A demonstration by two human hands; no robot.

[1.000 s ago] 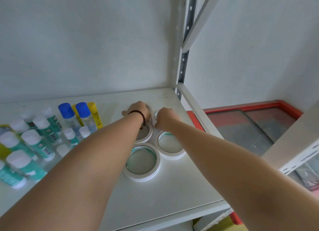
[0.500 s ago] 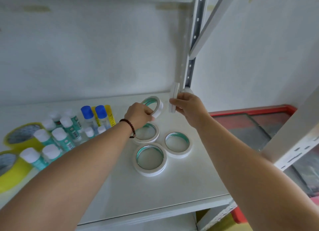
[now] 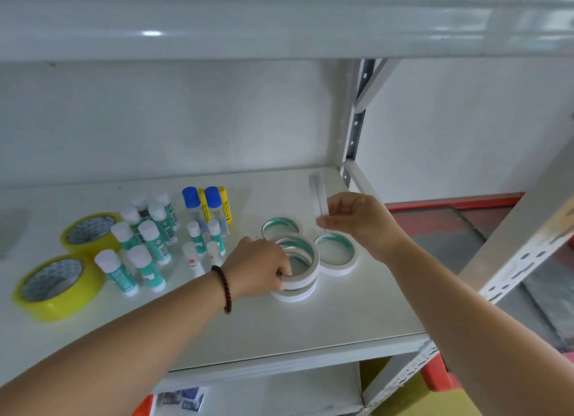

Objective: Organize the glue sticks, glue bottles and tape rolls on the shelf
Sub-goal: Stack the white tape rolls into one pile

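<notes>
The white tape rolls have teal inner cores. The left hand [image 3: 261, 266] pinches one roll [image 3: 299, 257] by its near-left rim, resting it on top of another roll [image 3: 295, 293] lying flat on the white shelf [image 3: 341, 316]. The right hand [image 3: 357, 223] pinches a further roll [image 3: 318, 195] on edge above the shelf's far right. Two more rolls [image 3: 337, 254] lie flat beside the stack. The shelf's near right stays bare up to its front edge. Half a second ago the left hand held its roll in the air.
</notes>
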